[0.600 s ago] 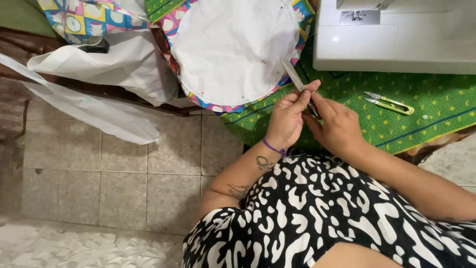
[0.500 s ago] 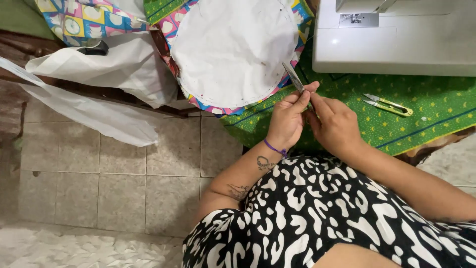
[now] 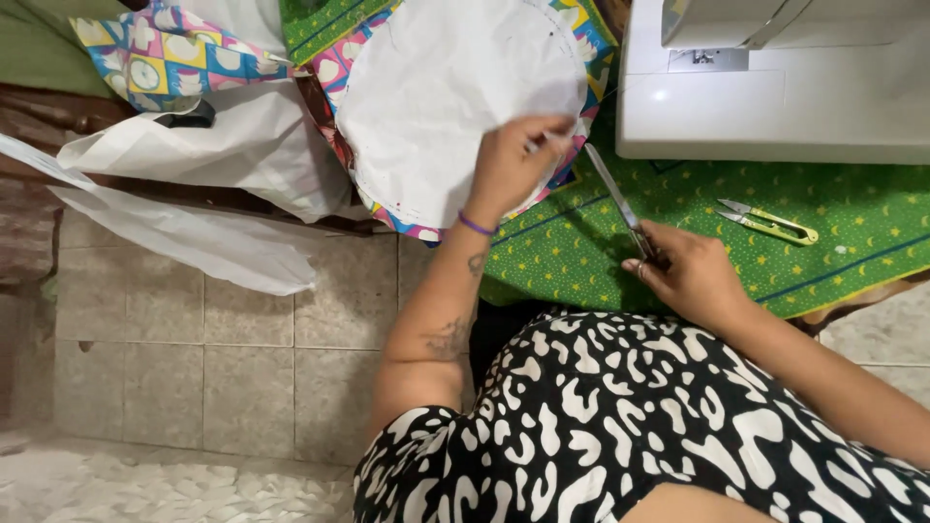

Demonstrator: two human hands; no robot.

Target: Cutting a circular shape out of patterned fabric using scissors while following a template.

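Note:
A round white fabric piece (image 3: 441,92) with a colourful patterned border lies on the green printed cloth (image 3: 678,208). My left hand (image 3: 513,165) pinches the lower right edge of this round piece. My right hand (image 3: 688,276) grips the handles of long scissors (image 3: 612,199), whose blades point up and left toward the round piece's edge. The blades are close to the fabric, just right of my left hand.
A white sewing machine (image 3: 775,87) stands at the upper right on the green cloth. Small yellow-handled thread snips (image 3: 770,223) lie beside it. White fabric sheets (image 3: 232,155) and a colourful patchwork piece (image 3: 165,48) hang at the left over a tiled floor (image 3: 213,358).
My hands, together on the scissors before, have separated. The left hand has moved up onto the round fabric's edge, while the right hand keeps the scissors.

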